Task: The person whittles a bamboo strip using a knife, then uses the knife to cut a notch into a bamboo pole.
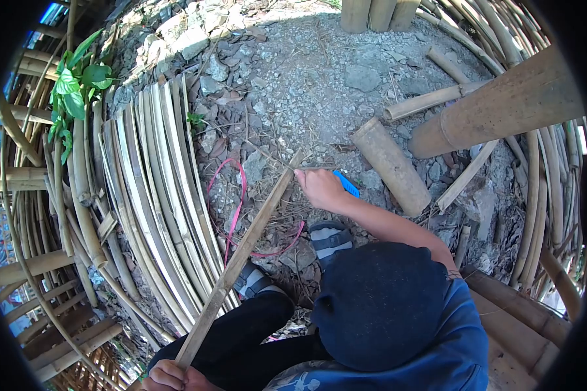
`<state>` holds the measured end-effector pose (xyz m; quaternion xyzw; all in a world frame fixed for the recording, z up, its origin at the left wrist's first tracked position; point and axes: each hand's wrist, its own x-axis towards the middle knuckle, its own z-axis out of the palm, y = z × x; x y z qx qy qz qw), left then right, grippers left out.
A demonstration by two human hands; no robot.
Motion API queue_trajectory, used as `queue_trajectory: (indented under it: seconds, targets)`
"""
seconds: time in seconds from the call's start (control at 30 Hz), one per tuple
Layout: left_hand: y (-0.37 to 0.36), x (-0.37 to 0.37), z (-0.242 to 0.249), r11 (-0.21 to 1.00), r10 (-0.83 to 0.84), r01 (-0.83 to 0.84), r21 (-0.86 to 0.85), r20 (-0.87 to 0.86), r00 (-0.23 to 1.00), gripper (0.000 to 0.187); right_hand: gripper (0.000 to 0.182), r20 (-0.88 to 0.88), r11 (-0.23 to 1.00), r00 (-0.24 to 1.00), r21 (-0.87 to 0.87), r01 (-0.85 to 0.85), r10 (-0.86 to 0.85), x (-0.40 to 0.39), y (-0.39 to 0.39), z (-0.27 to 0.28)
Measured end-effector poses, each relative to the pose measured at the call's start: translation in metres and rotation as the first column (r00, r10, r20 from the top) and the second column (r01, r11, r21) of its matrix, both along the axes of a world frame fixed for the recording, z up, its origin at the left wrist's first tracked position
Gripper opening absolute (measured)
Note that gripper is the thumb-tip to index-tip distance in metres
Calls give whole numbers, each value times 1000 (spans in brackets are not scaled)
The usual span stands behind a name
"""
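Note:
A long split bamboo strip (241,260) runs diagonally from the lower left up to the middle of the view. My left hand (169,378) is wrapped round its near end, at the bottom edge. At the strip's far end my right hand (323,189) is closed, its fingertips by the strip. A blue handle (347,184) sticks out behind this fist; the rest of that tool is mostly hidden, so its kind cannot be told. Below the strip's middle, a pink plastic ribbon (242,186) lies in loops on the ground.
Many split bamboo strips (156,189) lie side by side at left. A short bamboo piece (394,166) and a thick bamboo post (502,101) are at right. Sandalled feet (331,240) rest on stony ground. A dark cap (385,306) blocks the lower middle. Leafy plant (75,85) upper left.

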<state>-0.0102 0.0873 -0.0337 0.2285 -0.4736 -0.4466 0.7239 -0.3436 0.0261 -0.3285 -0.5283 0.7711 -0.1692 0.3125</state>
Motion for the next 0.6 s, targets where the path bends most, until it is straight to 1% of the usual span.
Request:
queue_trajectory:
  seconds: [0.07, 0.1, 0.17, 0.2, 0.27, 0.3, 0.33, 0.4, 0.43, 0.47, 0.53, 0.6]
  targets:
    - [-1, -1, 1, 999, -1, 4, 54, -64, 998, 41, 60, -13, 994, 998, 88, -65, 67, 0, -2, 7]
    - [-2, 0, 0, 999, 2, 1, 47, -64, 998, 41, 60, -14, 994, 997, 81, -68, 69, 6, -1, 20]
    - [-3, 3, 0, 999, -24, 25, 44, -21, 999, 41, 63, 1, 997, 999, -70, -35, 35, 24, 10, 40]
    - [-3, 3, 0, 998, -24, 25, 51, -19, 1000, 41, 63, 3, 997, 999, -64, -34, 35, 23, 11, 37]
    - [-4, 2, 3, 996, 23, -24, 81, 9, 1000, 41, 66, -49, 996, 999, -88, -13, 9, 18, 8, 22]
    - [-3, 2, 4, 996, 25, -26, 81, 7, 1000, 41, 67, -31, 1000, 1000, 5, -3, 3, 1, -1, 11]
    - [-3, 1, 6, 996, 15, -16, 87, 16, 1000, 41, 67, -32, 1000, 999, 2, -2, 2, 3, 1, 2]
    - [-2, -5, 1, 996, 11, -12, 90, 4, 1000, 41, 66, -32, 1000, 999, 23, -12, 13, 2, -2, 12]
    - [0, -4, 3, 995, 21, -18, 94, -34, 999, 41, 65, -8, 995, 1000, 94, -19, 20, 2, -2, 15]
    - [-1, -3, 2, 996, 33, -26, 87, -78, 996, 41, 65, -7, 995, 1000, 97, -11, 12, 4, 4, 18]
    - [-3, -6, 0, 998, 15, -9, 67, -86, 996, 42, 64, -40, 999, 999, 44, -23, 24, 8, 9, 22]
    - [-1, -3, 4, 998, -12, 17, 67, -75, 997, 42, 63, -56, 997, 998, 74, 7, -3, 10, 11, 14]
